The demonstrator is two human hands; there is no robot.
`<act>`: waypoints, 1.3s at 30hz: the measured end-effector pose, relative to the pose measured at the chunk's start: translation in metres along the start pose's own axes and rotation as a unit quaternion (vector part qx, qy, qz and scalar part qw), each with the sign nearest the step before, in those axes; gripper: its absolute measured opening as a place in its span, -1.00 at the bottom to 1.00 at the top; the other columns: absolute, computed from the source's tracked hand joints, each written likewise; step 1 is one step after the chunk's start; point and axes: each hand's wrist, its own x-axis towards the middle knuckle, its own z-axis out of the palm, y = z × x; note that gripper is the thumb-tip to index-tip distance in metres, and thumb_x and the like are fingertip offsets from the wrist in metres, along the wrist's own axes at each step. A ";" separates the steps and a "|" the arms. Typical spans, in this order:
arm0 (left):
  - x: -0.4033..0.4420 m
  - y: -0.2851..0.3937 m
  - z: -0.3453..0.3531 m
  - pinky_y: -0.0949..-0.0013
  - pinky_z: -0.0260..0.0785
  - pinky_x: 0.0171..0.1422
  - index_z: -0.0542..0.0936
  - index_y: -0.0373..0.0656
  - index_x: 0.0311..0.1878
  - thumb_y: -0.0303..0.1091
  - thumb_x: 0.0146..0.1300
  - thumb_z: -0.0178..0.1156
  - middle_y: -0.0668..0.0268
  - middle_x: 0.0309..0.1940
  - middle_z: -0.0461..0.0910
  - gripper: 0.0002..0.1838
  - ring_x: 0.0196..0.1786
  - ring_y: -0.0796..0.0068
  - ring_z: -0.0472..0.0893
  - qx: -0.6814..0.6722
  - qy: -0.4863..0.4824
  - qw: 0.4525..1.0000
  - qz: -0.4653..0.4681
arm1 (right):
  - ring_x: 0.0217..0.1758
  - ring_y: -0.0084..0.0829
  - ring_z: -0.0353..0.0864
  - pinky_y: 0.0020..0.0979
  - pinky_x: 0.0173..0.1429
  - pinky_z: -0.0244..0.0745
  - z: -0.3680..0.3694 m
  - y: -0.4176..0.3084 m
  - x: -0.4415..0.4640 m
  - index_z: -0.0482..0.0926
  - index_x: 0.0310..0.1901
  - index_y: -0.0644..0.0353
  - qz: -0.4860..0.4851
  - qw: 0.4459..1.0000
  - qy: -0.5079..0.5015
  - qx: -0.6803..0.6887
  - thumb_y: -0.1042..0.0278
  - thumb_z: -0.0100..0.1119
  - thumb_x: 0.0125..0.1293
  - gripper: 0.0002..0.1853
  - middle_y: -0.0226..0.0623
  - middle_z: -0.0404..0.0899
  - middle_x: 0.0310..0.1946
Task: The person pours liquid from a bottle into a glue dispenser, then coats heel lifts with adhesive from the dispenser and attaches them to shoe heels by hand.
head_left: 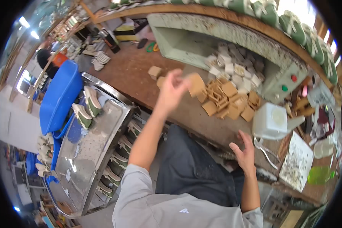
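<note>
My left hand (171,91) is raised over the brown workbench (131,68), its fingers bent and blurred by motion. At its fingertips is a tan block-like piece (196,85), also blurred, which looks pinched there. Just beyond this hand, another tan piece (154,72) lies on the bench. To the right, a loose pile of tan pieces (228,89) spreads before a heap of white blocks (237,70). Near the bench's front edge, my right hand (245,154) holds nothing, with thumb and fingers apart. A white plastic jug (270,121) stands beyond it.
The pale green metal housing (171,41) backs the bench. A stained white board (297,161) and a bottle of yellow-green liquid (318,175) are at right. Left, shoes (92,100) sit on a metal rack (91,146) beside a blue tub (60,95). A person (44,57) is farther back.
</note>
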 end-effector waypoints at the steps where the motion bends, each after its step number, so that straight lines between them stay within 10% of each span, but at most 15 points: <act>1: 0.039 -0.003 -0.022 0.37 0.47 0.03 0.42 -0.39 0.27 -0.22 0.22 0.40 0.18 -0.09 0.63 -0.35 -0.09 0.46 0.61 0.065 0.027 0.997 -0.033 | 0.16 -0.08 0.55 -0.22 0.24 0.45 0.003 0.008 0.002 0.48 0.25 0.32 0.030 0.999 0.016 -0.036 0.22 0.47 0.17 -0.35 -0.03 0.52 0.11; 6: 0.194 -0.078 -0.112 0.28 0.50 -0.17 0.69 -0.36 -0.29 -0.12 0.17 0.39 0.17 -0.42 0.69 -0.61 -0.27 0.34 0.68 0.121 0.032 0.980 -0.158 | 0.08 0.08 0.55 -0.09 0.18 0.48 0.017 0.027 0.024 0.54 0.13 0.32 -0.012 0.971 0.094 -0.219 0.24 0.41 0.20 -0.49 0.07 0.56 0.03; 12: 0.239 -0.135 -0.137 0.10 0.46 0.12 0.68 -0.39 -0.05 -0.03 0.19 0.27 0.00 -0.23 0.73 -0.48 -0.09 -0.04 0.68 0.493 -0.070 0.856 -0.141 | -0.07 -0.03 0.60 -0.16 -0.03 0.53 0.029 0.020 0.056 0.57 0.11 0.23 -0.050 0.943 0.114 -0.309 0.18 0.43 0.18 -0.49 -0.02 0.58 -0.05; 15: 0.197 -0.106 -0.087 0.15 0.42 0.24 0.61 -0.41 0.10 -0.08 0.20 0.26 -0.11 -0.04 0.68 -0.43 0.03 -0.10 0.64 0.605 0.124 0.785 0.052 | -0.17 -0.06 0.64 -0.19 -0.14 0.56 0.038 0.005 0.077 0.56 0.10 0.21 -0.059 0.946 0.085 -0.308 0.17 0.41 0.20 -0.52 -0.09 0.60 -0.09; 17: 0.191 -0.104 -0.062 0.14 0.40 0.30 0.54 -0.43 0.20 -0.08 0.22 0.27 -0.14 0.09 0.62 -0.36 0.14 -0.02 0.61 0.454 -0.004 0.889 0.054 | -0.21 -0.06 0.66 -0.17 -0.17 0.57 0.041 -0.001 0.092 0.56 0.09 0.20 -0.061 0.942 0.053 -0.325 0.21 0.36 0.24 -0.57 -0.10 0.61 -0.11; 19: 0.159 -0.098 -0.008 0.28 0.50 0.03 0.63 -0.31 0.08 -0.13 0.25 0.32 0.07 -0.17 0.71 -0.53 -0.14 0.30 0.68 0.336 -0.071 0.934 0.095 | -0.19 -0.04 0.67 -0.13 -0.13 0.57 0.040 0.000 0.096 0.55 0.09 0.21 -0.003 0.970 0.030 -0.243 0.27 0.29 0.28 -0.62 -0.08 0.62 -0.13; 22: 0.137 -0.067 0.056 0.12 0.46 0.24 0.61 -0.26 0.18 0.02 0.26 0.28 -0.02 0.05 0.67 -0.41 0.13 0.02 0.65 0.309 -0.230 0.921 -0.057 | -0.13 0.01 0.67 -0.08 -0.10 0.58 0.043 0.005 0.093 0.53 0.13 0.24 0.028 0.989 0.039 -0.141 0.37 0.15 0.35 -0.66 -0.03 0.62 -0.16; 27: 0.132 -0.054 0.106 0.15 0.40 0.32 0.52 -0.17 0.30 0.04 0.23 0.31 -0.05 0.31 0.48 -0.33 0.22 -0.02 0.58 0.428 -0.131 0.892 -0.061 | -0.13 0.07 0.67 -0.06 -0.12 0.57 0.054 -0.004 0.095 0.50 0.16 0.27 0.052 0.989 0.067 -0.124 0.30 0.17 0.40 -0.63 0.04 0.64 -0.11; 29: 0.156 -0.113 0.102 0.20 0.38 0.33 0.49 -0.21 0.32 -0.06 0.22 0.37 -0.05 0.25 0.53 -0.33 0.21 0.07 0.58 0.346 -0.228 0.910 0.003 | -0.18 0.06 0.68 -0.11 -0.14 0.58 0.061 0.012 0.093 0.53 0.14 0.27 0.053 0.981 0.071 -0.174 0.30 0.20 0.39 -0.64 0.03 0.67 -0.20; 36: 0.176 -0.146 0.064 0.32 0.48 0.12 0.53 -0.29 0.22 -0.26 0.23 0.38 0.22 -0.01 0.65 -0.46 -0.02 0.36 0.62 0.165 -0.290 0.943 -0.021 | -0.38 -0.49 0.62 -0.40 -0.22 0.54 0.006 0.026 0.040 0.61 0.08 0.28 0.224 0.966 0.003 0.132 0.38 0.18 0.42 -0.73 -0.18 0.71 -0.33; 39: 0.151 -0.102 0.052 0.38 0.49 -0.01 0.55 -0.28 0.11 -0.31 0.20 0.39 0.20 -0.17 0.68 -0.56 -0.13 0.47 0.62 0.264 -0.087 0.958 0.070 | -0.15 -0.24 0.65 -0.28 -0.07 0.56 -0.005 0.021 0.029 0.65 0.00 0.24 0.049 0.974 0.053 -0.216 0.33 0.34 0.27 -0.70 -0.16 0.66 -0.14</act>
